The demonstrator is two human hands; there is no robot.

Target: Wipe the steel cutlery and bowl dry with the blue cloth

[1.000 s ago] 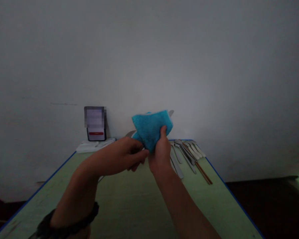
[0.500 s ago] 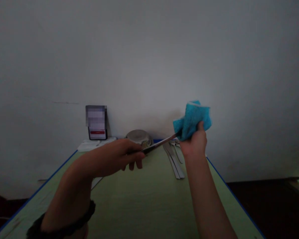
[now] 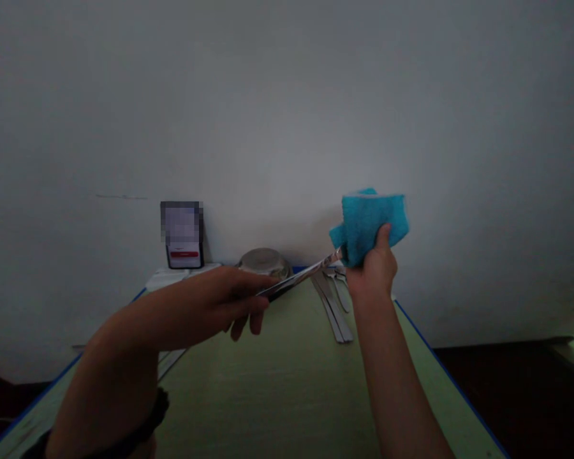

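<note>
My left hand (image 3: 242, 299) pinches one end of a shiny metal piece of cutlery (image 3: 302, 275) between thumb and fingers. It slants up to the right, and its far end goes into a blue cloth (image 3: 370, 223), so I cannot tell which kind of cutlery it is. Wrapped around the cloth from below and the right is my right hand (image 3: 377, 271), its thumb pressed on the front face. Both hands are raised above the table. Just behind the held piece, several metal knives and forks (image 3: 335, 312) lie side by side on the tabletop.
The green table (image 3: 268, 395) has a blue edge and stands against a pale wall (image 3: 287, 127). At the back is an upturned round metal bowl (image 3: 265, 262). A phone (image 3: 185, 255) leans upright at the back left, on white items (image 3: 165, 277).
My left hand has drawn slightly left, and more of the cutlery shows outside the cloth. The cloth has opened flatter in my right hand.
</note>
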